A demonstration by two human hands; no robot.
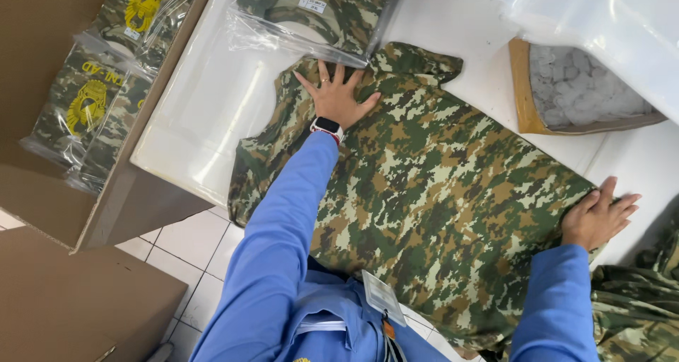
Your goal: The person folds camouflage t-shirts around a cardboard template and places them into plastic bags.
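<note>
A camouflage shirt (431, 185) in green, brown and cream lies spread flat on a white table (205, 114). My left hand (338, 93) presses flat on the shirt's collar end, fingers spread, with a watch on the wrist. My right hand (598, 217) rests on the shirt's other edge, fingers curled over the fabric. Both arms wear blue sleeves.
A bagged camouflage shirt (311, 12) lies just beyond my left hand. A cardboard box (106, 86) at the left holds several more bagged shirts. A shallow box of white pieces (580, 86) sits at the right, under a clear plastic sheet (601, 22). More camouflage cloth (636, 305) lies at bottom right.
</note>
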